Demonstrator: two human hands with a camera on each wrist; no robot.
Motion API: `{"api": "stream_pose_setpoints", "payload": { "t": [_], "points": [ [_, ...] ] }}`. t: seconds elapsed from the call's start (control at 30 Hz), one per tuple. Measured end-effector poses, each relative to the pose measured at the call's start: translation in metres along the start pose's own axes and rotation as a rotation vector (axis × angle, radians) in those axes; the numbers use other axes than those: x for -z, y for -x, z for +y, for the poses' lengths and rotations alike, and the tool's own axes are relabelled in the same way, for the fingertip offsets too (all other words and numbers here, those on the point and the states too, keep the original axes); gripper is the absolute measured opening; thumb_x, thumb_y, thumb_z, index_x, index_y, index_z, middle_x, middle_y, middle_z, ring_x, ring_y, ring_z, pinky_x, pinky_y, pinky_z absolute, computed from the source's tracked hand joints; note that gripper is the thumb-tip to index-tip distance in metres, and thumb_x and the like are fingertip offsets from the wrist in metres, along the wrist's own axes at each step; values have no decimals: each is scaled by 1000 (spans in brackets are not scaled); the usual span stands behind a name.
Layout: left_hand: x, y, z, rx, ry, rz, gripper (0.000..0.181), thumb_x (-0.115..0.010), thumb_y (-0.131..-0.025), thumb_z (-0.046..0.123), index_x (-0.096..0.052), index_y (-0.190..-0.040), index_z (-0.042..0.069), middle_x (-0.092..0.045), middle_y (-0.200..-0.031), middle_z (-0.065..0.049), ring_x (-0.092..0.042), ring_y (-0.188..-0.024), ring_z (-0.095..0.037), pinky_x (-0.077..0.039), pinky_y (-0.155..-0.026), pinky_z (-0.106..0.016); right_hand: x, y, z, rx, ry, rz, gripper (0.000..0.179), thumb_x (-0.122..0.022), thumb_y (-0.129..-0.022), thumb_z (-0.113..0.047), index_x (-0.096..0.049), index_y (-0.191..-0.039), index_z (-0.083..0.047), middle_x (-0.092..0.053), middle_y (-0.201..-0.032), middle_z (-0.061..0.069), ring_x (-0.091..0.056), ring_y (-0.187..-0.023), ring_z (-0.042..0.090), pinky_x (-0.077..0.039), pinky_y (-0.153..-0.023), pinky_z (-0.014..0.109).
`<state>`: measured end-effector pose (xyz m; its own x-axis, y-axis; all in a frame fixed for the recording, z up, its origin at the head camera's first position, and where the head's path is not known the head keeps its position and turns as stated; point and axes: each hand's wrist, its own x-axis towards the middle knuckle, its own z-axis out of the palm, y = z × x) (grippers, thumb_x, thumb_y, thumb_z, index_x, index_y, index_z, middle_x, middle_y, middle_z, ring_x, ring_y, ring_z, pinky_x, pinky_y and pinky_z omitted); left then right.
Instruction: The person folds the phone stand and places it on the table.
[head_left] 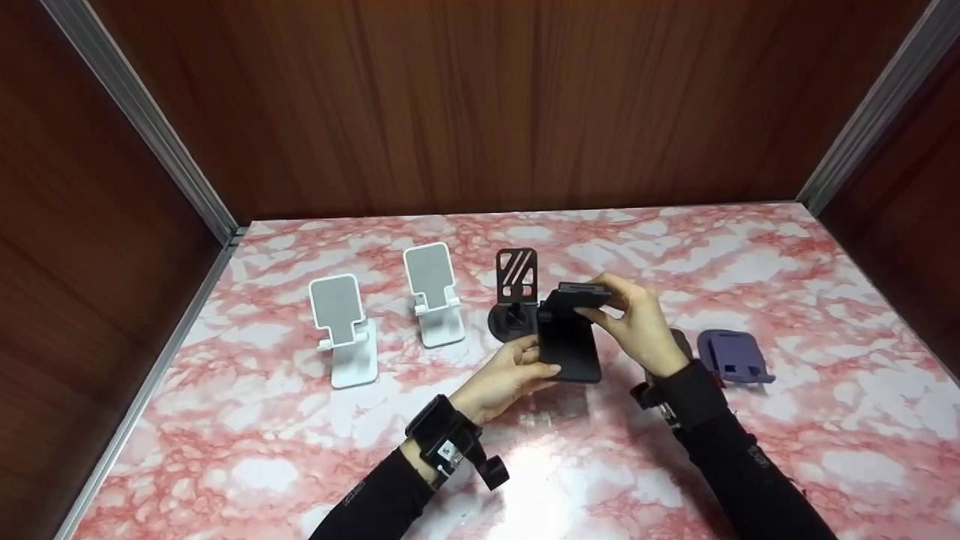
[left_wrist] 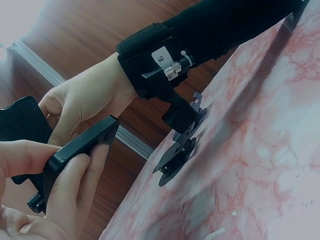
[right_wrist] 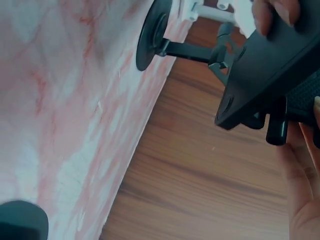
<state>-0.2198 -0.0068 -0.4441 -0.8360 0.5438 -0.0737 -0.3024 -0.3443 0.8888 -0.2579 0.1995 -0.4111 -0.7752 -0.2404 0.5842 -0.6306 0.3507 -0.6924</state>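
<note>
A black phone stand (head_left: pixel 570 349) is held up by both hands, its base angled and its upper plate (head_left: pixel 577 295) folded out above. My left hand (head_left: pixel 508 375) pinches the base edge, thumb on one face and fingers beneath; the left wrist view shows this grip on the base (left_wrist: pixel 80 145) close up. With thumb and fingers, my right hand (head_left: pixel 634 322) grips the upper plate at its right side. The right wrist view shows the hinge (right_wrist: pixel 276 122) between base and plate. Just behind the held stand is a black stand (head_left: pixel 517 277) with a slotted plate and round base.
Two white phone stands (head_left: pixel 345 330) (head_left: pixel 435 292) stand unfolded to the left. A purple stand (head_left: pixel 733 356) lies folded at the right, beside a dark one (head_left: pixel 681 342) partly hidden by the right wrist. Wooden panels (head_left: pixel 510 105) enclose the marble-patterned table (head_left: pixel 255 465).
</note>
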Motion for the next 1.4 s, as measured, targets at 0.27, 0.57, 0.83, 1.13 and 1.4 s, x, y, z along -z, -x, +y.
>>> {"api": "stream_pose_setpoints", "payload": {
  "t": [0.27,0.57,0.83,1.13,1.4],
  "points": [
    [2,-1,1,-51,-17,69,54,-53,-90,-13,-33,-141,-10,-55,-129,-26,-61,-110,-32,-50,-96,-37,14,-1,-10,-137,-123,-221,58,-77,-81,-1,-54,-133,4,-58,-130,16,-54,-121,29,-43,-103,35],
    [6,-4,3,-112,-62,157,64,-56,-88,-15,-27,-144,-9,-57,-125,-25,-62,-106,-31,-52,-93,-37,25,-2,-15,-145,-554,-380,51,-44,-103,-9,-29,-151,-3,-29,-156,10,-17,-145,24,-14,-118,35],
    [13,-5,1,-228,-187,129,59,-55,-84,-19,-39,-138,-3,-59,-122,-26,-61,-105,-30,-52,-93,-39,28,-1,-12,-410,-554,-397,58,-42,-106,-28,-20,-154,-5,-22,-157,16,-22,-143,26,-17,-118,40],
    [17,-5,3,-315,-252,112,61,-51,-82,-22,-39,-139,-3,-59,-123,-28,-63,-105,-34,-53,-91,-38,28,2,-9,-503,-755,-541,74,-49,-103,-25,-3,-151,10,-35,-148,22,-50,-125,16,-32,-110,50],
    [16,-3,9,-333,-339,126,58,-54,-84,-18,-43,-138,-1,-61,-124,-24,-63,-105,-30,-54,-89,-38,26,4,-13,-500,-872,-652,84,-49,-103,-31,6,-147,14,-42,-144,17,-51,-125,19,-35,-110,43]
  ]
}}
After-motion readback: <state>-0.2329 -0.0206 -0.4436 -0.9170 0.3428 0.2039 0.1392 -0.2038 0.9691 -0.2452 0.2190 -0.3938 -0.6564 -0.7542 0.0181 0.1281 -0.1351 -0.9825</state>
